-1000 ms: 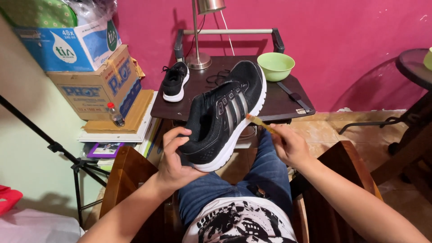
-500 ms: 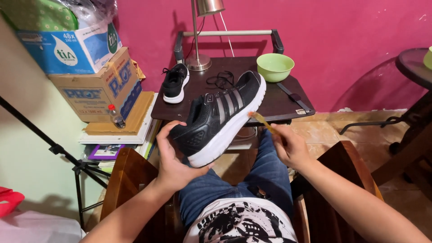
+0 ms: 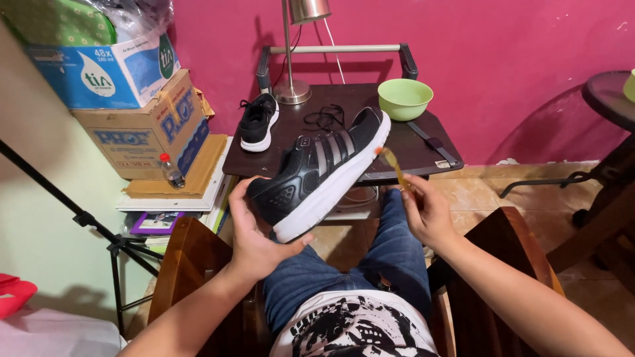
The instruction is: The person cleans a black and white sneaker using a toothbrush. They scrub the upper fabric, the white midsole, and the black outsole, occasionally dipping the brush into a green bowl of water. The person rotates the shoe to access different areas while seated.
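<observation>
Left hand cups the heel end of the black sneaker, fingers curled around it, thumb on the white sole; the shoe is raised, toe pointing to 1 o'clock. Right hand pinches a thin yellowish brush, its tip touching the sole edge near the toe. At 12 o'clock a second sneaker and a green bowl sit on the dark table.

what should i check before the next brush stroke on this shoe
1. Shoe grip: ok, left hand cups the toe end of the black shoe.
2. Brush grip: ok, right hand pinches the yellow brush.
3. Brush head at the sole edge: ok, close to the heel; contact cannot tell.
4. Bristles wet or loaded: cannot tell.
5. Green bowl within reach on the dark table: ok; contents cannot tell.
6. Laces out of the way: ok, loose laces lie on the table.
</observation>
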